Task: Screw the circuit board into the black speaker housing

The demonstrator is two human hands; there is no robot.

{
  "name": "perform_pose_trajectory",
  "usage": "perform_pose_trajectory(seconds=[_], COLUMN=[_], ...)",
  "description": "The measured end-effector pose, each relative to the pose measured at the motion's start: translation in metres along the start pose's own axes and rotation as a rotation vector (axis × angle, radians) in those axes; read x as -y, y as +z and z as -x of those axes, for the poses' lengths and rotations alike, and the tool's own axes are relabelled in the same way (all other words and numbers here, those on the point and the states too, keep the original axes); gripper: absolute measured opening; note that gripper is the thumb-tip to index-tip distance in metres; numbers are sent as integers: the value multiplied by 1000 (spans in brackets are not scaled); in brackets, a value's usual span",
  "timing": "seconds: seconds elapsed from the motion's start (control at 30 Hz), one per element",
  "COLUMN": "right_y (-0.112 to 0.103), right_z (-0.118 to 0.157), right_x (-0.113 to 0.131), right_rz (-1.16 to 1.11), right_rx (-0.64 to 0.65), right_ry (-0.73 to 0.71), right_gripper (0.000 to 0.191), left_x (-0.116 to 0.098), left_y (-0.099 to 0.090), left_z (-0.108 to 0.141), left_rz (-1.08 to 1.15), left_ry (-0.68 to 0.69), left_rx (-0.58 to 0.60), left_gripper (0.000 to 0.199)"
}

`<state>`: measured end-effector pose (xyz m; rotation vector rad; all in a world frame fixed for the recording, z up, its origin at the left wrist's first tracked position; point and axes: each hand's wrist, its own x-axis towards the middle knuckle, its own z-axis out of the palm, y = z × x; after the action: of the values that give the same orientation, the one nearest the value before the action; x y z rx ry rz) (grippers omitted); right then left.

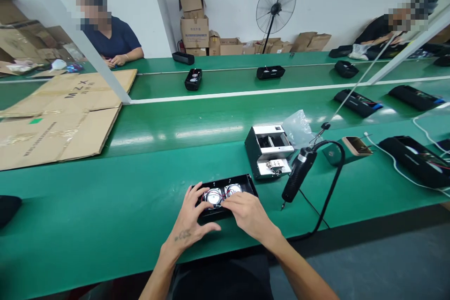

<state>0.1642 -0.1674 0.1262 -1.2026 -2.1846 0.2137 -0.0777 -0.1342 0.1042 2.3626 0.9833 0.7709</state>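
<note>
A black open speaker housing lies on the green bench in front of me, with two round silver speaker drivers and red wires inside. My left hand grips the housing's near left end, fingers spread over its edge. My right hand rests on the housing's near side, fingertips touching the drivers. To the right, an electric screwdriver hangs tip down on a black cable.
A metal screw feeder box and a plastic bag sit behind the housing. Flattened cardboard covers the left. More black housings lie along the belt. Two other people sit at the far side, and a fan stands behind.
</note>
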Motion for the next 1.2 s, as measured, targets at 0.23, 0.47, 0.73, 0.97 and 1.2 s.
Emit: perform_pose_trajectory(seconds=[0.23, 0.47, 0.73, 0.97, 1.2], right_y=[-3, -9, 6, 11, -11], right_z=[-16, -21, -13, -22, -91], right_x=[-1, -4, -2, 1, -29], right_rz=[-65, -192, -152, -81, -212], right_rx=[354, 491, 475, 493, 652], right_ry=[103, 111, 114, 158, 281], right_gripper=[37, 38, 36, 28, 28], left_x=[-3, -4, 1, 6, 24], left_y=[2, -1, -1, -2, -29], left_z=[-9, -13, -15, -20, -85], left_rz=[-195, -238, -265, -264, -10], left_ry=[25, 55, 89, 55, -205], left_rx=[114, 171, 188, 272, 514], left_gripper=[24, 19, 22, 29, 25])
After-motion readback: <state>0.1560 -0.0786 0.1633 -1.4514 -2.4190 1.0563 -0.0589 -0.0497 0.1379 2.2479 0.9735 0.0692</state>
